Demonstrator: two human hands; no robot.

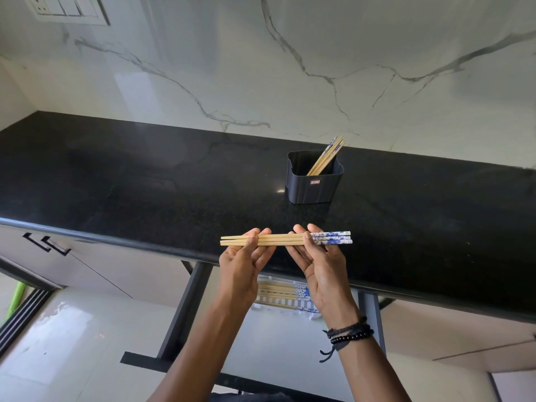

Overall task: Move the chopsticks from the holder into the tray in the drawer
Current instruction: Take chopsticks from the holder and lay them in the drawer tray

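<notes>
Three bamboo chopsticks [285, 238] with blue-patterned tops, pinched level between the left hand [240, 265] and right hand [316, 268] at centre. More stand in the black holder [314, 184] on the bench [145, 184]; others lie in the drawer tray [301, 314].

White marble wall [319, 39], grey-veined, carried a switch plate [68, 8] at upper left. Black speckled counter [145, 184] was glossy. Pale cabinet doors [95, 265] had black handles [48, 243]. Floor [72, 343] tiles reflected daylight.

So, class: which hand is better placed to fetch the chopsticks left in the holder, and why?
Probably the right hand: the holder stands on the counter just beyond it, while the left hand would have to cross over. Both now grip the chopstick bundle.
</notes>
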